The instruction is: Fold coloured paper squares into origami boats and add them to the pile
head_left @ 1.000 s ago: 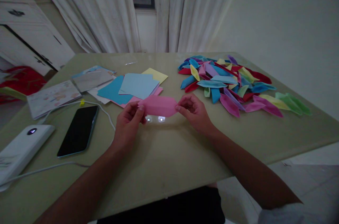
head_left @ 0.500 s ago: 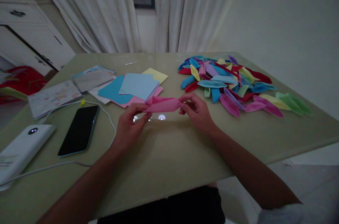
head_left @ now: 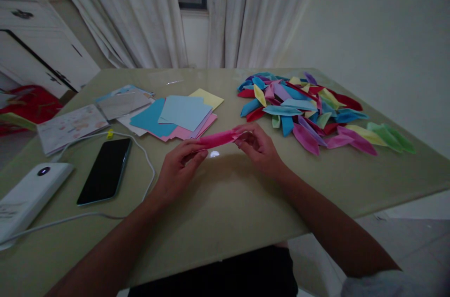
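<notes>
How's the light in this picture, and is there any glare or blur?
Head view: dim overall, darkest at the upper right corner; head view: a small white glare spot on the glossy pale green tabletop, below the pink folded paper strip between left hand and right hand; head view: print on the white rectangular device too soft to read.

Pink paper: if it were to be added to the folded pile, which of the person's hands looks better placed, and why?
Probably the right hand: it pinches the right end of the pink paper and is nearer the folded pile. The left hand holds the other end, nearer the flat sheets.
</notes>
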Tool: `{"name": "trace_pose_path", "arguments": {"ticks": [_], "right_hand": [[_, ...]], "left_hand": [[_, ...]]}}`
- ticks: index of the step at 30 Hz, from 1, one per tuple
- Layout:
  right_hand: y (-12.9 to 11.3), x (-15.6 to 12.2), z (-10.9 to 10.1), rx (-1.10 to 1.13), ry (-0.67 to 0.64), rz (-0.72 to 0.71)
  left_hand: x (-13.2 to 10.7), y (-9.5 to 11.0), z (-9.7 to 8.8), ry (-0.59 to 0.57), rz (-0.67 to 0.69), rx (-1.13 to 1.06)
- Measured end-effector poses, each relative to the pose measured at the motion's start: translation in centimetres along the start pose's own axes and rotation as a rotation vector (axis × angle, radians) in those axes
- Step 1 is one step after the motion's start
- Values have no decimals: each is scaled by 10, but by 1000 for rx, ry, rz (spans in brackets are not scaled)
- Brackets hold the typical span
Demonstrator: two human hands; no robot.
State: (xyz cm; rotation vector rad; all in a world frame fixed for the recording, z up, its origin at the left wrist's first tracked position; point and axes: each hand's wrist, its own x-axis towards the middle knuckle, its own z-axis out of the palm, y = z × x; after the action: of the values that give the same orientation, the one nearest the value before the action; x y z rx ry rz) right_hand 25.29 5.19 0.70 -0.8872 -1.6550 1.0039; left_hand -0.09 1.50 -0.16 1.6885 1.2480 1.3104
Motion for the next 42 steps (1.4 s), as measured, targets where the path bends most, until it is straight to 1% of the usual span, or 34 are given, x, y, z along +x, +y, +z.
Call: {"name": "trace_pose_path", "arguments": {"ticks": [5, 9, 14, 17, 20, 24, 27, 31, 33, 38, 40, 42], "right_hand": [[-1, -2, -1, -42, -50, -54], [-1, 0, -3, -168, -22, -93], [-2, 0, -1, -217, -6, -57], [-3, -1, 2, -248, 6, -55], [-3, -2, 2, -275, 10, -62], [-4, -1, 1, -287, -3, -55], [-4, -1, 1, -283, -18, -60], [-4, 0, 1, -323, -57, -63], [-3, 0, 0, -346, -61, -63], [-1, 0, 0, -330, -34, -21], [0, 0, 0, -324, -23, -1], [0, 0, 1, -313, -10, 10]], "left_hand": [[1, 4, -1, 30, 5, 61], [-1, 3, 1, 25, -40, -9], [-4, -1, 5, 47, -112, -65], [-6, -2, 5, 66, -113, -46], [-6, -2, 4, 49, -100, -4], [-5, -3, 2, -5, -62, 62], [-2, -6, 0, -34, 14, 129], [0, -8, -3, -33, 112, 213], [0, -9, -3, -29, 97, 175], [-2, -8, -1, -18, -65, -14], [-2, -8, -1, -26, -58, -11], [-2, -7, -2, -44, -15, 9]]}}
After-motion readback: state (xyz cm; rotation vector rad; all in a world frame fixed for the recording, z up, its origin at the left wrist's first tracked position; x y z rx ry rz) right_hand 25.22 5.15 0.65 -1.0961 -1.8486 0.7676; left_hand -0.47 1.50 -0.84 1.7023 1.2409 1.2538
